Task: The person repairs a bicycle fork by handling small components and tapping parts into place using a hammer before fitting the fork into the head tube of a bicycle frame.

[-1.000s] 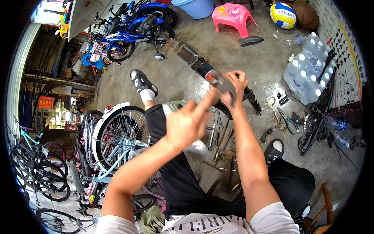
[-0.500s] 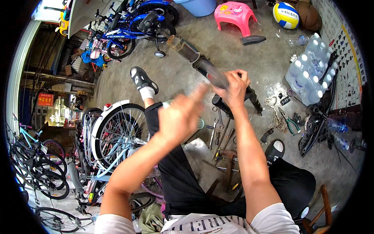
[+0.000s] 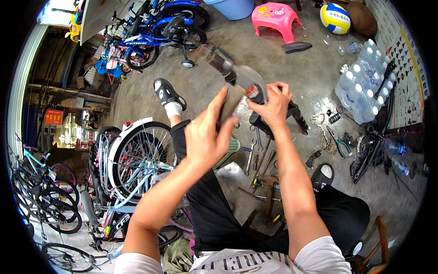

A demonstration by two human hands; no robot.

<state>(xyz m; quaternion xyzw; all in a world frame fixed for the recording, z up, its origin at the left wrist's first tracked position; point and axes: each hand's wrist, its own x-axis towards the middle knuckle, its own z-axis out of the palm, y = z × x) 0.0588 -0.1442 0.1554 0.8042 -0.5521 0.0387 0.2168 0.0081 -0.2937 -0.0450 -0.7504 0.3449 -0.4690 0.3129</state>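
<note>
My right hand (image 3: 273, 105) is wrapped round a dark tubular metal bicycle part (image 3: 223, 64), held tilted above the floor. Its far end is a rusty, brownish tube. A black tube (image 3: 297, 119) shows beyond my right hand. Near the grip, a grey metal piece (image 3: 252, 77) with a red patch is smeared by motion. My left hand (image 3: 207, 139) is at this part, with fingers stretched and thumb apart. A blurred tan strip (image 3: 234, 101) lies between thumb and index finger; I cannot make out what it is or whether it is touched.
Wrenches (image 3: 250, 157), a hammer (image 3: 270, 187) and green-handled pliers (image 3: 342, 147) lie on the floor. Bottled water (image 3: 367, 84) stands right, a pink stool (image 3: 276, 18) ahead. A light-blue bicycle (image 3: 141, 176) is left, blue bicycles (image 3: 150, 41) are far left.
My left hand has gone from a blurred, pointing shape to spread fingers. A grey piece and a tan strip now show blurred beside the part. My right hand has stayed in place.
</note>
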